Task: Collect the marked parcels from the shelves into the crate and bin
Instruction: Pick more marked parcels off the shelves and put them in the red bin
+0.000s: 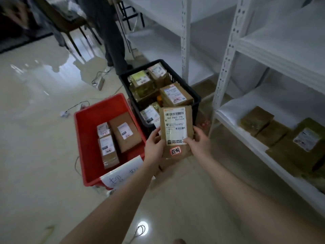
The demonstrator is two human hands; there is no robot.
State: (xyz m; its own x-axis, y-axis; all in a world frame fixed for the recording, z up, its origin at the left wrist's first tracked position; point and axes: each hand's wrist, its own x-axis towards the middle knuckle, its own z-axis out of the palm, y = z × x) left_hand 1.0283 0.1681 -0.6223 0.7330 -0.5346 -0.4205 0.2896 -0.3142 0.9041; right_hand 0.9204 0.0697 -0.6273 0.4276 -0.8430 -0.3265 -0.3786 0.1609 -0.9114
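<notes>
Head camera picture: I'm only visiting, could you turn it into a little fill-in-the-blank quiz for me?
1. The left hand and right hand grip a labelled parcel whose wrapping is ____.
2. The bin on the floor is coloured ____.
3. Inside it lie ____ boxes.
4. The crate standing beside it, by the white shelf, is coloured ____.

Missing words: brown; red; three; black.
</notes>
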